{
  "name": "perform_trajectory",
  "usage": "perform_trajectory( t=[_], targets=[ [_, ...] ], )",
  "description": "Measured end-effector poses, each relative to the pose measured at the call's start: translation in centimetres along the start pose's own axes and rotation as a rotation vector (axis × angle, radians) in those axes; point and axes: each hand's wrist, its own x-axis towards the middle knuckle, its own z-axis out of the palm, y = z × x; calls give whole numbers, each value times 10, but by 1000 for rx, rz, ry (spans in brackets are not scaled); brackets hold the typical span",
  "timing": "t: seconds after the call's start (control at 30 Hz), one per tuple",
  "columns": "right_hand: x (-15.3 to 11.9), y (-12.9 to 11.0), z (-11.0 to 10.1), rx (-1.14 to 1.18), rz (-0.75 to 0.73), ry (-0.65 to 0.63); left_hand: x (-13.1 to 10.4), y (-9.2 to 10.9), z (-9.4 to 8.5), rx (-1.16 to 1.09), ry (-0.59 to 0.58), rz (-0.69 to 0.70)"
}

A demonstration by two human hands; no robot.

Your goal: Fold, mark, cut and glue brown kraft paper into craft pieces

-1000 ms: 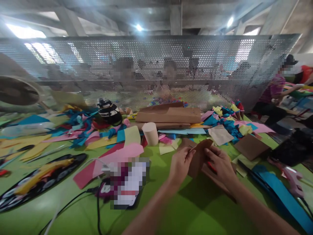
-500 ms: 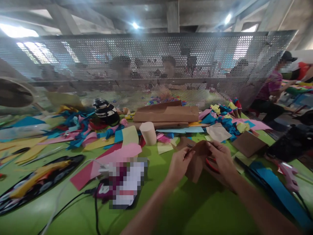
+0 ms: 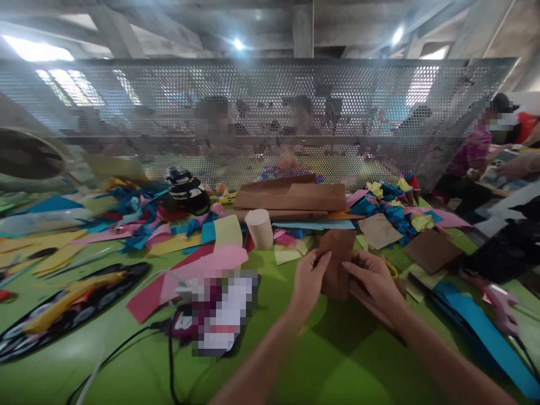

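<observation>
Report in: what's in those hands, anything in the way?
Left hand and right hand: both pinching brown paper. Paper held up over green table. Cream cylinder beyond, not blocking.

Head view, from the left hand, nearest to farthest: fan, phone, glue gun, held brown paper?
1. Held brown paper: touching the left hand, just to its right.
2. Phone: on the table, left of the hand.
3. Glue gun: at the table's right side, past the right hand.
4. Fan: far left, toward the back.
</observation>
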Motion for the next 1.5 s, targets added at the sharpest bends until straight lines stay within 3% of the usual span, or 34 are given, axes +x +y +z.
perform_trajectory(
  t=[0.17, 0.4, 0.67, 0.87, 1.03, 1.5],
  targets=[
    [2, 0, -5, 55, -5, 9, 2, 4, -8, -108, -145, -110],
    [1, -1, -8, 203, 68, -1, 3, 12, -17, -186, -231, -157],
    [2, -1, -9, 225, 79, 23, 6, 10, -21, -279, -218, -182],
    [1, -2, -11, 161, 48, 41, 2, 22, -21, -329, -298, -169],
    [-2, -6, -11, 110, 15, 45, -1, 26, -21, -325, -246, -188],
    [-9, -11, -14, -389, -239, -37, 1, 23, -23, -429, -193, -265]
  ],
)
